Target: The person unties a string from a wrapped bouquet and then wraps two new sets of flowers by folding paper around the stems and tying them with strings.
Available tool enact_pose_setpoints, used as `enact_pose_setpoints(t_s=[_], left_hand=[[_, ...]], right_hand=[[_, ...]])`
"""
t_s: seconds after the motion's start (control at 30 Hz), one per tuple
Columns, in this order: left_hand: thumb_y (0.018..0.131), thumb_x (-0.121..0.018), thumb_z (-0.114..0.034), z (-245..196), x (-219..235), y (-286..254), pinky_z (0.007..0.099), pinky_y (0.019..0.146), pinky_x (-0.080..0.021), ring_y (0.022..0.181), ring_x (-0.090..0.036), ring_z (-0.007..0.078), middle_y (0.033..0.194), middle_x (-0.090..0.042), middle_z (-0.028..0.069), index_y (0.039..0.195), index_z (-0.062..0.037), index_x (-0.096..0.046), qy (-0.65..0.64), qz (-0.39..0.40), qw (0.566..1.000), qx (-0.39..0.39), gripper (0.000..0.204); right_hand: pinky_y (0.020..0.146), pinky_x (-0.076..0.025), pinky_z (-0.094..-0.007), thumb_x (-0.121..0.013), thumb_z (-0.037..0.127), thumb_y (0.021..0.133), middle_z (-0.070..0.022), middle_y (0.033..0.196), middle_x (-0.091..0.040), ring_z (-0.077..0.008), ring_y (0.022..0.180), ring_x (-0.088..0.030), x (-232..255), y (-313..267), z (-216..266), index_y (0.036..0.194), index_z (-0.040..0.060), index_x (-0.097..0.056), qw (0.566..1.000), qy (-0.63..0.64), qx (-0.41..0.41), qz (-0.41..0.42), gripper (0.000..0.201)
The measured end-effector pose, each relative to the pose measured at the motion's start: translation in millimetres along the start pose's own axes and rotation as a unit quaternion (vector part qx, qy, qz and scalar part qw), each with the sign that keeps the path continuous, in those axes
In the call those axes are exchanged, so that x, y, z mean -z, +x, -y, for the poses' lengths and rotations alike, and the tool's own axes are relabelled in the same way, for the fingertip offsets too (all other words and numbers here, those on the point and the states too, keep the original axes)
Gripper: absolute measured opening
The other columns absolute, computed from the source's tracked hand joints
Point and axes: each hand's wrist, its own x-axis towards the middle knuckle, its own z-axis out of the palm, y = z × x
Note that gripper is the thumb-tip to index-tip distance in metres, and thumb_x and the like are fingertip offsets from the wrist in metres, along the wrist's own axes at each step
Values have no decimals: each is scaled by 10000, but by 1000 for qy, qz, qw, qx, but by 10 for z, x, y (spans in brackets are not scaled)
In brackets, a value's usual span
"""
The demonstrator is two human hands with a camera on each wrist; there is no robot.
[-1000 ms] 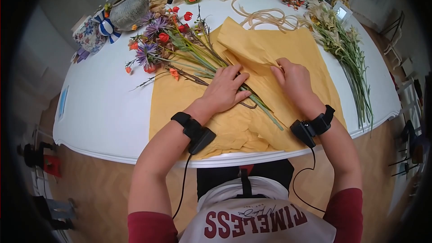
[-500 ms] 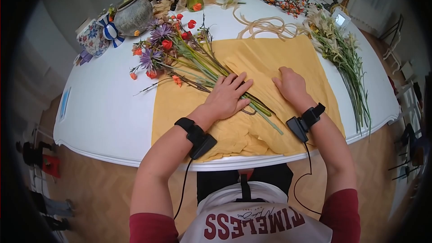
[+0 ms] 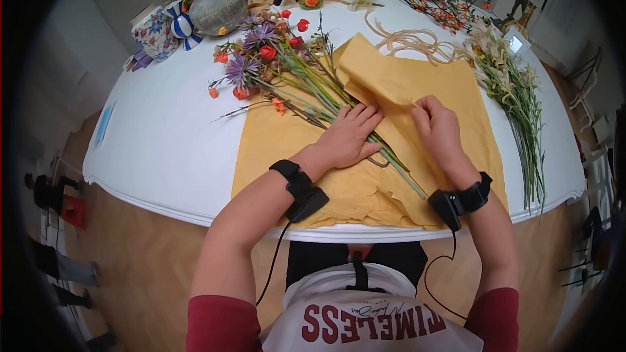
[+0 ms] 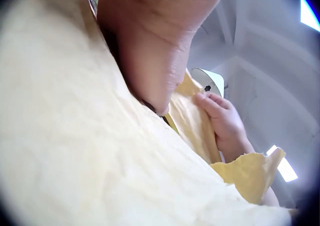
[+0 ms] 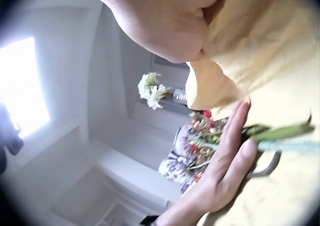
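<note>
Across the yellow wrapping paper (image 3: 261,156) lies a bouquet of purple, red and orange flowers (image 3: 261,58), stems pointing to the lower right. My left hand (image 3: 349,138) rests on the stems (image 3: 402,168) with its fingers extended, pressing them against the paper; in the right wrist view the left hand (image 5: 220,178) lies over the stems too. My right hand (image 3: 440,132) pinches a raised flap (image 3: 378,78) of the paper to the right of the stems. The left wrist view shows the right hand (image 4: 227,126) with thumb and fingers on the paper edge.
Pale lilies with long green stems (image 3: 518,117) lie on the right of the white table (image 3: 156,150). Beige ribbon (image 3: 417,44) is behind the paper, berry branches (image 3: 443,13) farther back. A grey vase (image 3: 218,10) and a blue-striped vase (image 3: 184,26) stand at the back left.
The paper flap lay flat half a second ago and is now lifted, with my right hand pinching its edge. My left hand has stayed on the stems. The head view has shifted slightly.
</note>
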Motion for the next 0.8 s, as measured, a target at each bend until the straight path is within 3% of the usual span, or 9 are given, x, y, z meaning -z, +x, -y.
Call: enact_pose_setpoints(t_s=[0.17,0.27,0.4,0.5,0.57,0.67,0.8], left_hand=[[848,-533,-365,101,78,-42,472,1077,-156,1253,-291,407,1330,-370,211,1297,-45,-410,-65,9,998,-24,565],[812,-558,-365,75,113,-73,466,1063,-186,1242,-326,371,1258,-478,164,1238,-120,-502,-84,2,995,-45,496],[820,-544,-377,41,149,-82,470,1058,-197,1242,-332,356,1252,-489,150,1229,-115,-512,-93,-11,995,-42,486],[827,-532,-413,-10,160,-113,505,1065,-174,1259,-309,362,1322,-426,139,1256,-92,-474,11,56,998,-16,539],[838,-510,-464,-54,111,-154,509,1041,-207,1259,-323,329,1344,-410,115,1290,-118,-447,141,-34,989,1,572],[838,-495,-504,-150,132,-173,490,1009,-246,1248,-338,312,1366,-390,102,1321,-125,-414,172,-27,984,38,619],[843,-501,-475,-104,91,-195,443,951,-300,1192,-383,306,1386,-376,92,1336,-117,-400,167,-2,985,36,617]], right_hand=[[610,-468,-407,-602,156,807,-133,775,-600,-328,721,-591,-188,-359,371,860,49,-544,988,-39,140,46,132],[595,-464,-404,-614,162,793,-119,786,-580,-308,721,-587,-343,-444,353,870,61,-537,981,-52,170,73,149],[602,-468,-400,-621,163,783,-105,770,-579,-294,732,-591,-356,-443,361,879,55,-543,981,-68,171,68,165],[611,-472,-393,-633,170,769,-105,795,-580,-294,732,-592,-270,-424,366,930,54,-540,983,-56,169,54,219],[665,-478,-381,-654,179,752,-113,907,-576,-289,819,-584,-167,-386,365,1055,57,-534,983,-69,159,55,348],[754,-472,-375,-680,192,732,-137,1054,-543,-298,943,-547,21,-330,373,1171,53,-497,976,-104,189,-3,496],[851,-446,-387,-703,206,713,-182,1172,-494,-324,1034,-499,188,-244,173,1216,28,-477,961,-204,186,-2,580]])
